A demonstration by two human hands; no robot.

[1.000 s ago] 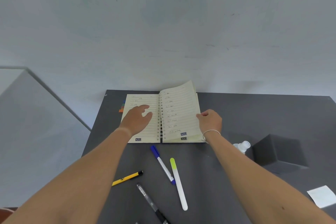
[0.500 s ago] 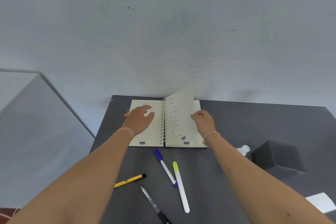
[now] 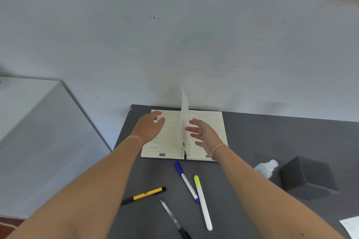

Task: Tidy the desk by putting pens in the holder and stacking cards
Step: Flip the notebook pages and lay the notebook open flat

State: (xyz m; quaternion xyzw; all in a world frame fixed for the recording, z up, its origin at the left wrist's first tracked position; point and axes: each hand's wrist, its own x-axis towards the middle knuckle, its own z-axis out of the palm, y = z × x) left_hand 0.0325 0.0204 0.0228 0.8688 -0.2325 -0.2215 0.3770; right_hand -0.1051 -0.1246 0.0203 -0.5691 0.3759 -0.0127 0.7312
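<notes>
An open spiral notebook (image 3: 207, 120) lies at the far edge of the dark desk (image 3: 272, 137). One page (image 3: 184, 114) stands upright over the spine, blurred. My left hand (image 3: 148, 127) hovers over the left page, fingers apart. My right hand (image 3: 204, 134) is just right of the upright page, fingers spread, holding nothing. Nearer me lie a blue-capped pen (image 3: 186, 181), a white marker with a yellow-green cap (image 3: 203, 203), a yellow and black pen (image 3: 143, 195) and a clear black-tipped pen (image 3: 173, 219).
A dark grey foam block (image 3: 308, 177) sits at the right, with a small clear bottle (image 3: 266, 168) lying against its left side. A white card corner (image 3: 351, 227) shows at the bottom right. A pale wall rises behind the desk; a grey surface lies off the left.
The right-hand page has swung up from leaning right to standing upright over the spine. My right hand has let go of it and spread its fingers. The view shifted so the desk sits lower.
</notes>
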